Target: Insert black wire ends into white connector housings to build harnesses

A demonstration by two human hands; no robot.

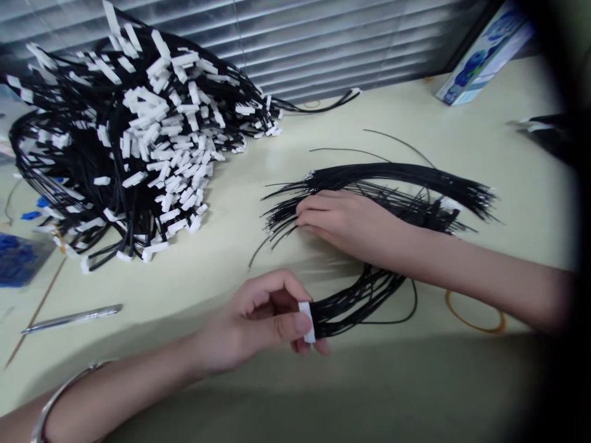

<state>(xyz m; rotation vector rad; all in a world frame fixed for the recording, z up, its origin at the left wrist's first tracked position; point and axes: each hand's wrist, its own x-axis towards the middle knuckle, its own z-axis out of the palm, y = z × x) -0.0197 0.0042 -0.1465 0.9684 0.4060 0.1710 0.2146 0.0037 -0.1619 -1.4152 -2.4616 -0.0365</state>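
Note:
My left hand pinches a white plastic connector between thumb and fingers. Many black wires run out of its right side and curve up beneath my right forearm. My right hand lies over a bundle of loose black wires, its fingers closed around the wires near their left ends. Metal tips show on those ends. Exactly how many wires the fingertips grip is hidden. Just behind lies another thick black wire bundle, with a few single wires sticking out.
A large heap of black cables with white connectors fills the table's back left. Nearby are a pen, blue pieces in a bag and a rubber band. A carton stands by the window blinds.

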